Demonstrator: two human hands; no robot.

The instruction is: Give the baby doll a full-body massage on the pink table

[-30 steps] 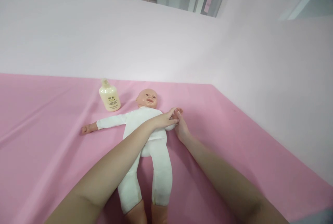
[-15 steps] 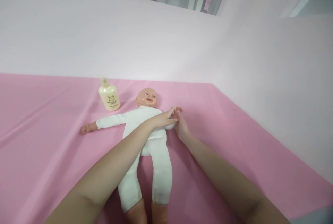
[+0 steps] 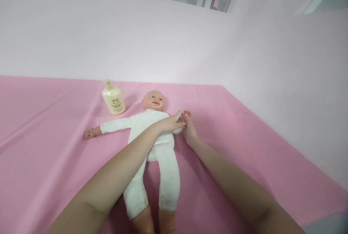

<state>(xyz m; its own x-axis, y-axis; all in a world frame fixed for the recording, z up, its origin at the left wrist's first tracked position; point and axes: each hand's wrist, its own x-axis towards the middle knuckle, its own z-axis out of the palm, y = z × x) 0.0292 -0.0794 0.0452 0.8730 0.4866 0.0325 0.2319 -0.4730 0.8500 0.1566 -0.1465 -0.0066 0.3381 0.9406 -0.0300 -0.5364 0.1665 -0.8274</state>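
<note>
One doll [image 3: 152,136], one bottle [image 3: 113,98], two hands: left hand [image 3: 170,123], right hand [image 3: 189,132].

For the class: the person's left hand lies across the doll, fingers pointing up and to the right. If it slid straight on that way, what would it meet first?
The left hand points at the doll's small hand, which the right hand holds from below. It would meet these at once; its fingertips seem to touch them already. Beyond lies pink cloth.
</note>
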